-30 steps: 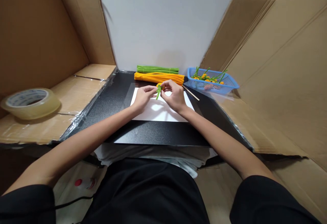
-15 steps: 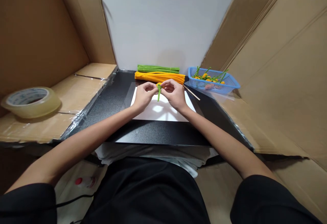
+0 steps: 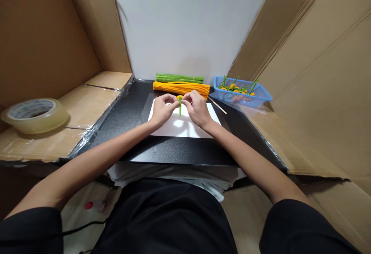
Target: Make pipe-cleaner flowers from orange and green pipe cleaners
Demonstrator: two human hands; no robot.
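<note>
Green pipe cleaner (image 3: pixel 180 109) pinched upright, left hand (image 3: pixel 163 109) and right hand (image 3: pixel 197 109) together, both clamped on it, just above white paper (image 3: pixel 185 127)!

Cardboard craft booth (image 3: pixel 43 33), black table (image 3: pixel 124 115)

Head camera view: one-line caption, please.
Left hand and right hand pinch a small pipe-cleaner flower over white paper, near an orange pipe-cleaner bundle, a green pipe-cleaner bundle and a blue plastic basket.

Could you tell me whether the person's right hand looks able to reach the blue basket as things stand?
Probably yes, once it lets go of the green pipe cleaner: only a thin wooden stick lies flat between the right hand and the blue basket.
</note>
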